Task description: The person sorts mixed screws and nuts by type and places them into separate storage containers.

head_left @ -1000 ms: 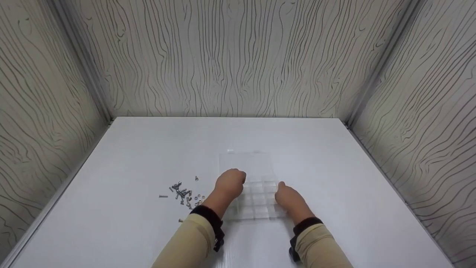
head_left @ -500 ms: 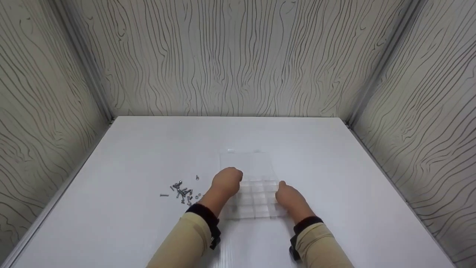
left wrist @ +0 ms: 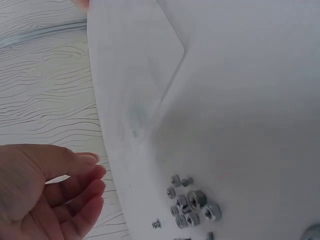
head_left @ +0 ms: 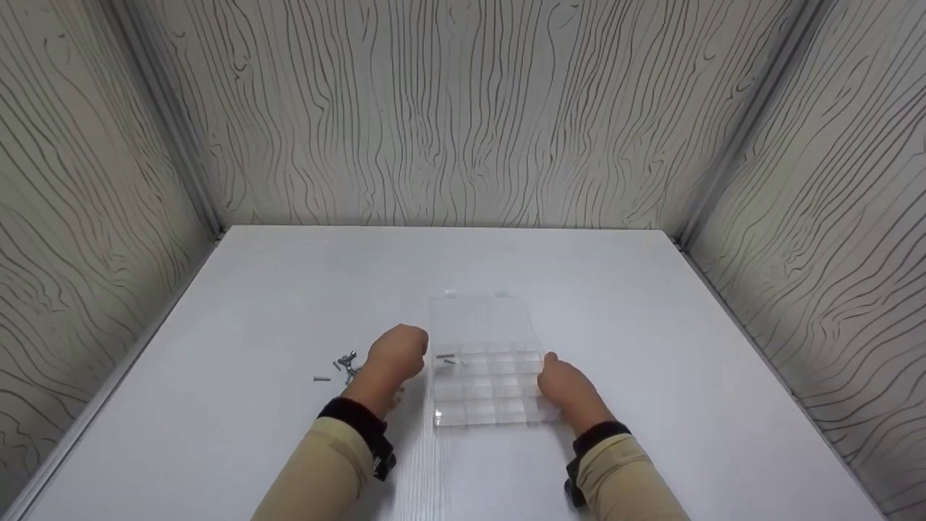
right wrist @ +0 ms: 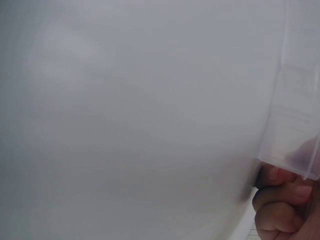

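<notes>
Transparent divided box (head_left: 481, 414) | right hand (head_left: 569, 388) grips it | left hand (head_left: 396, 354) near screws (head_left: 346, 359)

Clear plastic compartment box (head_left: 511, 413), with its clear plastic lid (head_left: 481, 320) wide open at the far side. Couple of thin silver metal screws (head_left: 448, 362) sitting in the far-left compartment. More loose silver screws (head_left: 350, 359) plus chunky silver metal nuts (left wrist: 202, 201) scattered left of it.

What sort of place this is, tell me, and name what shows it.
Probably a small enclosed work booth: a white table walled on three sides by wood-grain-patterned panels, with metal strips along the corners, and a clear compartment box beside loose nuts on the tabletop.
</notes>
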The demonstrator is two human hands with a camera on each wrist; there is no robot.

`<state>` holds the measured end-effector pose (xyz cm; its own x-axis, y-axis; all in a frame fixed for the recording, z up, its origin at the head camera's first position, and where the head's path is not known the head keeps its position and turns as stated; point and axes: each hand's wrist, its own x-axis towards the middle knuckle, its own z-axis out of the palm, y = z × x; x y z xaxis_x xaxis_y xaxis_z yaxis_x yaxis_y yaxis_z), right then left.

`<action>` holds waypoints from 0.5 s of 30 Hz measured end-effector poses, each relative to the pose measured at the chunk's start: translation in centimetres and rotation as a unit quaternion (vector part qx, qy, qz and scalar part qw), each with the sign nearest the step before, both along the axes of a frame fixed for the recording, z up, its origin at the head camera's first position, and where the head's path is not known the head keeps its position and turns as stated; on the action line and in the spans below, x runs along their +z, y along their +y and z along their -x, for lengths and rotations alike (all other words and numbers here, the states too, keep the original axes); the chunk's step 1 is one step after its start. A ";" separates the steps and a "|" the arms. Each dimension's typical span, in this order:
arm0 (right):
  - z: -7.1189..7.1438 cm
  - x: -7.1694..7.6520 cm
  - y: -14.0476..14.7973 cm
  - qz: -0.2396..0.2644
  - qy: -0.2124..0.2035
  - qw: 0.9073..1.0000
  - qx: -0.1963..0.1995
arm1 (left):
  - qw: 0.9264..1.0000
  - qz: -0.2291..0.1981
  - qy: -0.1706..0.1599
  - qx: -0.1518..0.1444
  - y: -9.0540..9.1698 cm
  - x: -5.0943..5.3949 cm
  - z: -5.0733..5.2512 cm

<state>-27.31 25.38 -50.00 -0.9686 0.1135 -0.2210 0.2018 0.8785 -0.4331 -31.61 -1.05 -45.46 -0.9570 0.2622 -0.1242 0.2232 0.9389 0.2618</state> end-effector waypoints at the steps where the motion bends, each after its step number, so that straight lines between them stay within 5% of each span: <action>1: 0.0 -0.1 0.0 -0.003 0.001 1.000 0.002 | 1.000 0.005 -0.003 0.003 -0.3 -0.2 -0.1; 15: 0.1 -0.1 0.0 -0.014 -0.026 1.000 0.010 | 0.997 0.069 -0.019 0.013 -2.0 -1.9 -0.8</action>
<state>-27.38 25.36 -50.06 -0.9584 0.1000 -0.2673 0.2045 0.8940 -0.3987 -30.82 -3.08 -47.37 -0.9570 0.2152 -0.1946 0.1907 0.9720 0.1372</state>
